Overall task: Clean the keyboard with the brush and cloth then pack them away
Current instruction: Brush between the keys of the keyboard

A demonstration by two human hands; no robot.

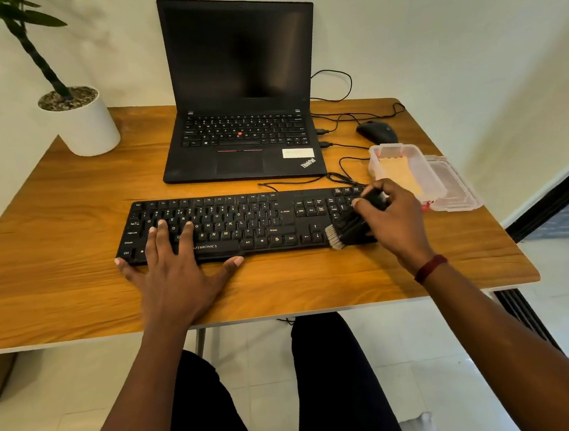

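A black keyboard lies across the wooden desk in front of me. My left hand rests flat on its left half, fingers spread over the keys and thumb at the front edge. My right hand grips a black brush over the number pad at the keyboard's right end. The brush's pale bristles point down-left, near the front edge beside the arrow keys. A yellowish cloth lies inside a clear plastic box just right of the keyboard.
An open black laptop stands behind the keyboard. A black mouse and cables lie at the back right. The box's clear lid sits beside it. A white plant pot stands at the back left. The desk ends just past the box.
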